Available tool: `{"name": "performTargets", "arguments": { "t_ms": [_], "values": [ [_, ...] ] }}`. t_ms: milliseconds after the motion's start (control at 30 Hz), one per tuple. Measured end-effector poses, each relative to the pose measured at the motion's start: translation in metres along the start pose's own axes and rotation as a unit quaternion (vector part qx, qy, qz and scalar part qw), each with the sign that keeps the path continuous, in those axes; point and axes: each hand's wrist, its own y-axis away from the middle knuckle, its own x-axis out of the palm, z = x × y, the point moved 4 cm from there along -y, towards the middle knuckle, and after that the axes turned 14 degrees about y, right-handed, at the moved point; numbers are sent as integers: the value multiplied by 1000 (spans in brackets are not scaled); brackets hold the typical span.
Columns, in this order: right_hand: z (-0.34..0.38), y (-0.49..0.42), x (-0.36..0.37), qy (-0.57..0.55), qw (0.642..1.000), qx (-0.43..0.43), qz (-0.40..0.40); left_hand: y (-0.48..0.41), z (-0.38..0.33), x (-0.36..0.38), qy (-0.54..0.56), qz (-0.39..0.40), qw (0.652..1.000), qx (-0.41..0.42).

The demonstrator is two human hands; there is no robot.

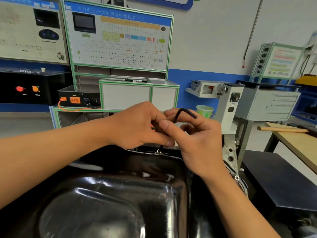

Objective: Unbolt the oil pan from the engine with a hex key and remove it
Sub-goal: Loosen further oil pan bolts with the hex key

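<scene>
Black hex key [177, 114], left hand [137, 125], right hand [200, 145] pinching, "PACK" header [103, 12]

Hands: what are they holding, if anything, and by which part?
Both hold the hex key: the right hand pinches its bent top, the left hand grips the upright shaft lower down.

Two bare hands meet over the far rim of a glossy black oil pan [111, 194]. The left hand [137, 126] and right hand [200, 143] both pinch an upright black hex key [179, 111], its lower tip seated in a rim bolt [159, 152].
</scene>
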Motion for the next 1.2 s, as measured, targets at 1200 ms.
{"name": "performTargets", "arguments": {
  "t_ms": [1200],
  "values": [
    [2, 2, 2, 29, 994, -53, 91, 5, 5, -6, 13, 12, 1000, -11]
  ]
}}
